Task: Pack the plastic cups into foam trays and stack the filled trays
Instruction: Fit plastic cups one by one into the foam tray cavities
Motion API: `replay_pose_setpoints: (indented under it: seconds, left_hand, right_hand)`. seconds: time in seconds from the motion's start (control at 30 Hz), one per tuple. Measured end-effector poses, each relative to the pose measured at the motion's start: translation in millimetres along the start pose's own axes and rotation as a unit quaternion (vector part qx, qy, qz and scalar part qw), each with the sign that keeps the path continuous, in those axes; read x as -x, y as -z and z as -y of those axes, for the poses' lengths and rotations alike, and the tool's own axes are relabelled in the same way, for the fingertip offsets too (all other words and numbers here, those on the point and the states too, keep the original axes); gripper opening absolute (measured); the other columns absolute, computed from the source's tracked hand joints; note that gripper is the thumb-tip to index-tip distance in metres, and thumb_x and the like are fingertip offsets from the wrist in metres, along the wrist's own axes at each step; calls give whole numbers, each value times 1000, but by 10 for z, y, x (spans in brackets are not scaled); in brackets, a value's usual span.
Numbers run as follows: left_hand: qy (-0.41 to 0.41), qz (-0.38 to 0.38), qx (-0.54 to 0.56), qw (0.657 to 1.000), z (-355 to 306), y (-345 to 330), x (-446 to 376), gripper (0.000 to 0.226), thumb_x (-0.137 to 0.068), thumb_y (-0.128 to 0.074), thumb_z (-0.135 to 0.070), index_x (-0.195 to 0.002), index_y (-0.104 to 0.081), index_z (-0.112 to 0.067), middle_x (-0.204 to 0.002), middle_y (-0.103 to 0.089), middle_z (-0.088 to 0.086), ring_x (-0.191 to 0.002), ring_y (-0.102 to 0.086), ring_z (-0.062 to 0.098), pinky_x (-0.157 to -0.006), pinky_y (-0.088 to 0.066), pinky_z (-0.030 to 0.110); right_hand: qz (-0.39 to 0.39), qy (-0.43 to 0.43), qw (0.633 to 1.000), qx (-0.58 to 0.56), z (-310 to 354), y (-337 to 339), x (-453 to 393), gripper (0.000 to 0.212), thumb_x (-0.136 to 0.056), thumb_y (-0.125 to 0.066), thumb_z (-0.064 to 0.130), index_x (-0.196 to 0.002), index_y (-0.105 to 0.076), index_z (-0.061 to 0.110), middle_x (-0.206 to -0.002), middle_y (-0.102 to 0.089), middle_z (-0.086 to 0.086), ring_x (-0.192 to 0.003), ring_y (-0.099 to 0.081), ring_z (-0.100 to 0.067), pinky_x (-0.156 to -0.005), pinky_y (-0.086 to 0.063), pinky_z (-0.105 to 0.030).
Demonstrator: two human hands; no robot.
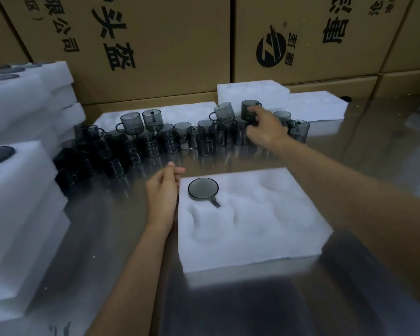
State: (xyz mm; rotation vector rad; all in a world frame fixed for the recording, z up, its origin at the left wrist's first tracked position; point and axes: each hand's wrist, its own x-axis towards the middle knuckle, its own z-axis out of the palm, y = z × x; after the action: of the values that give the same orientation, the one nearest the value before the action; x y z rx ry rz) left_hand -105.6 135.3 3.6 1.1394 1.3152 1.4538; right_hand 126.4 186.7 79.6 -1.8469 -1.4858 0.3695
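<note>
- Foam tray [264, 238] lay nearest, just beside the left hand [161, 197], whose fingers were relaxed and held nothing — likely steadying the tray for loading.
- One smoky cup [203, 189] sat in the pocket closest to those fingertips; the other pockets looked unfilled.
- Right hand [264, 129] reached into the loose cups [170, 139], fingers curled round an upper cup [250, 111] — probably next in.
- Filled trays [15, 202] were stacked beyond the left hand.

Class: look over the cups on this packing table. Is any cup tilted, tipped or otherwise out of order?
Yes. In the loose cup cluster, several sit perched on others, and one tilted cup leans beside the right hand. The packed cup sits neatly in the foam tray.
</note>
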Motion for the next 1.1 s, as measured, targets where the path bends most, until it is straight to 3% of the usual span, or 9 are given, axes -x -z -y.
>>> replay_pose_setpoints:
  seconds: [0.13, 0.23, 0.3, 0.43, 0.6, 0.73, 0.93, 1.03, 1.1]
  left_hand:
    - [-21, -28, 1, 999, 66, -109, -280, 38, -101, -50, -27, -75, -69, -8, -61, -59, 5, -59, -53, 17, -63, -45, 29]
    - [-30, -25, -14, 999, 151, -135, -395, 40, -102, -49, -26, -73, -69, -6, -56, -59, 2, -55, -53, 13, -58, -45, 24]
    - [-33, -22, -15, 999, 179, -138, -415, 40, -102, -49, -26, -72, -69, -7, -54, -59, 1, -52, -52, 10, -55, -44, 22]
    - [-36, -12, -13, 999, 185, -110, -414, 43, -101, -49, -30, -72, -70, -8, -60, -62, 6, -59, -55, 15, -68, -47, 32]
    - [-27, -1, -21, 999, 147, -87, -399, 36, -99, -51, -21, -73, -71, -6, -61, -63, 5, -61, -56, 16, -70, -46, 33]
    - [-22, 0, -6, 1000, 45, -80, -300, 37, -99, -47, -22, -74, -71, -8, -61, -64, 3, -60, -56, 16, -61, -45, 30]
    - [-168, 19, -53, 984, -321, 21, 96, 25, -88, -48, -23, -82, -72, -20, -74, -68, -4, -77, -62, 11, -81, -49, 36]
    - [-233, 103, -66, 965, -631, -16, 416, 28, -81, -53, -13, -101, -70, -21, -90, -70, -4, -87, -64, 7, -82, -49, 21]
    - [-256, 189, -114, 941, -746, -60, 629, 40, -82, -57, -5, -115, -64, -25, -104, -69, -8, -95, -62, -1, -81, -47, 12]
  right_hand:
    - [-71, -10, 985, 158, -223, 5, -669, 58, -87, -52, 11, -142, -47, 30, -132, -54, -15, -128, -43, -38, -105, -28, -49]
    - [-51, -4, 975, 216, -359, -15, -1030, 58, -89, -56, 15, -143, -48, 34, -136, -49, -16, -133, -37, -37, -108, -25, -50]
    - [-48, 8, 975, 216, -400, -43, -1176, 47, -90, -58, 16, -136, -57, 28, -133, -48, -17, -131, -37, -39, -108, -28, -50]
    - [-101, 43, 978, 176, -365, -105, -1140, 25, -92, -62, 17, -115, -69, 16, -126, -48, -19, -123, -41, -40, -101, -36, -47]
    - [-98, 134, 976, 142, -197, 56, -608, 20, -91, -66, 19, -111, -68, 15, -135, -49, -13, -128, -40, -35, -104, -32, -40]
    - [-86, 180, 978, 53, -38, 231, 148, 10, -97, -57, 22, -107, -56, 20, -112, -59, -4, -103, -54, -30, -92, -39, -43]
    - [-139, 230, 963, -3, 100, 285, 1319, 13, -93, -64, 25, -104, -58, 25, -108, -45, -1, -103, -47, -23, -98, -39, -42]
    - [-187, 268, 945, 27, 174, 218, 1685, 15, -88, -71, 26, -97, -62, 19, -105, -45, -4, -100, -46, -21, -94, -33, -35]
    - [-215, 278, 936, 20, 215, 154, 1809, 18, -85, -74, 26, -96, -64, 16, -104, -48, -6, -99, -51, -23, -91, -38, -37]
